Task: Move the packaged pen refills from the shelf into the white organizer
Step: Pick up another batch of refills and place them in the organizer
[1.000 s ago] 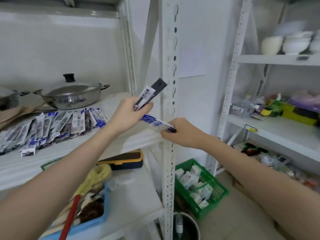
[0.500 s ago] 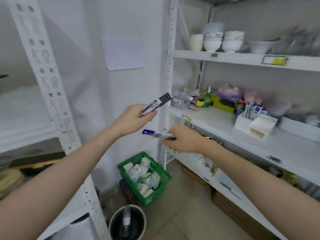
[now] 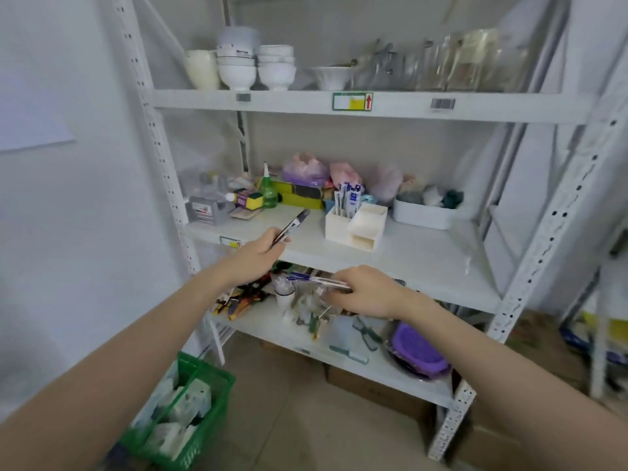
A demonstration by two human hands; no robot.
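My left hand [image 3: 253, 254] grips a packaged pen refill [image 3: 293, 225] with a dark end, which points up and right over the front edge of the middle shelf. My right hand [image 3: 362, 289] holds another flat refill pack [image 3: 314, 279] with a blue end, lying level and pointing left. The white organizer [image 3: 356, 229] stands on the middle shelf, up and right of both hands. Its tall left compartment holds several upright refill packs [image 3: 348, 198]. The stepped right side looks empty.
The middle shelf [image 3: 407, 256] also carries a green bottle [image 3: 268, 190], a grey box [image 3: 205, 210], bags and a white tub [image 3: 424, 212]. Bowls [image 3: 238, 68] and jars sit above. Tools and a purple lid [image 3: 418, 348] lie on the lower shelf. A green basket [image 3: 180, 409] stands on the floor.
The view has swung right, away from the shelf with the pan and the row of refill packs, onto the rack with the organizer. Both hands keep their packs and are nearer the organizer.
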